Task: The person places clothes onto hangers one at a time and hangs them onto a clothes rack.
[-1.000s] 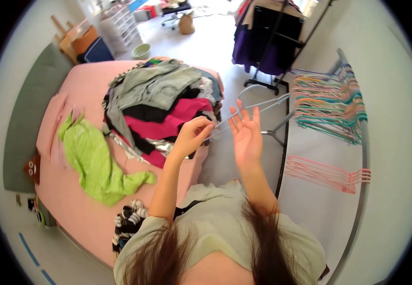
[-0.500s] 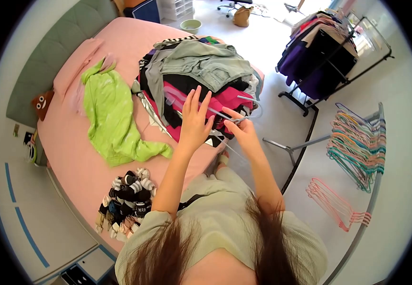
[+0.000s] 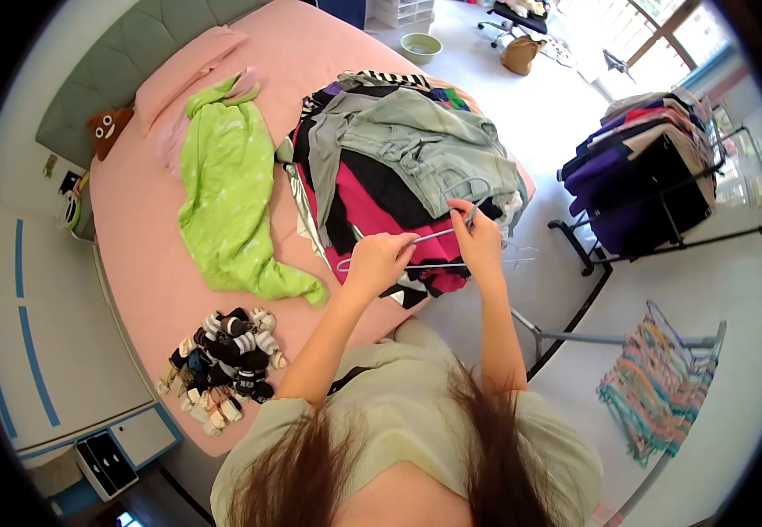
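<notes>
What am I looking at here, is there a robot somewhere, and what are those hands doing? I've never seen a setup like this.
No robot shows: these are a person's bare hands. The camera is worn on their head, looking forward and down, so you see roughly what they see, with a curved, wide-angle look. The left hand and right hand hold one blue-grey clothes hanger, the right one near its hook. On the pink-covered bed lie a heap of mixed clothes, a lime-green garment and a pile of rolled socks. At the right, more hangers hang on a metal rack.
</notes>
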`<state>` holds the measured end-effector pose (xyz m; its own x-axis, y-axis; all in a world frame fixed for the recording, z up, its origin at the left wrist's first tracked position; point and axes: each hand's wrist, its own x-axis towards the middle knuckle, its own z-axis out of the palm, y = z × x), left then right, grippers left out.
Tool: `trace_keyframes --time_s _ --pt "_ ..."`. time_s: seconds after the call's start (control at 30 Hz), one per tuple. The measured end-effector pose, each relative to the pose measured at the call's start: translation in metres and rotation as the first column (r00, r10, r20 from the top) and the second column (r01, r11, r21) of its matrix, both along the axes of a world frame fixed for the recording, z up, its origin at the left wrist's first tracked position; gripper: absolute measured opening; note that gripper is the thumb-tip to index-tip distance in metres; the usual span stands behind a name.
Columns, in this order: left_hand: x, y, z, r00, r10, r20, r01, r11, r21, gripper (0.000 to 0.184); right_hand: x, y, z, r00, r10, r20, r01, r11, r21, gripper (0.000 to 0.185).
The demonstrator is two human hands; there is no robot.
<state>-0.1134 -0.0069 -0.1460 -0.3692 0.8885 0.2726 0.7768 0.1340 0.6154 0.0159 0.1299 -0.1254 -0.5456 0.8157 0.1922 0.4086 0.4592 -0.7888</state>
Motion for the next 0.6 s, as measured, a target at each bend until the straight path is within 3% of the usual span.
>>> trace_keyframes --time_s 0.17,0.23,0.3,0.43,0.53,0.6 --pt "-0.022 0.067 -0.014 0.997 0.032 0.066 -0.026 0.996 -0.087 0.019 -0.035 0.073 -0.011 0.987 0.014 0.162 -0.022 0.998 0.050 0.016" --pt "-0.028 0.095 -0.028 0.830 0.109 0.548 -0.072 0.993 -0.089 0.022 -0.049 0.104 -0.021 0.982 0.062 0.178 -0.075 0.995 0.070 0.016" --pt "-0.040 0.116 -0.039 0.481 0.136 0.866 -0.043 0.990 -0.132 0.026 -0.064 0.133 -0.032 0.975 0.111 0.192 -0.133 0.986 0.104 0.017" --pt "-0.050 0.144 -0.073 0.042 0.199 0.979 -0.209 0.960 -0.187 0.018 -0.112 0.183 -0.050 0.931 0.301 0.207 -0.336 0.928 0.160 0.019" --pt "-0.046 0.155 -0.103 -0.041 0.337 0.940 -0.346 0.878 -0.330 0.024 -0.158 0.203 -0.052 0.825 0.494 0.275 -0.540 0.832 0.124 0.020" --pt "-0.043 0.157 -0.117 -0.017 0.444 0.896 -0.359 0.833 -0.420 0.038 -0.190 0.209 -0.056 0.760 0.563 0.326 -0.633 0.754 0.173 0.019"
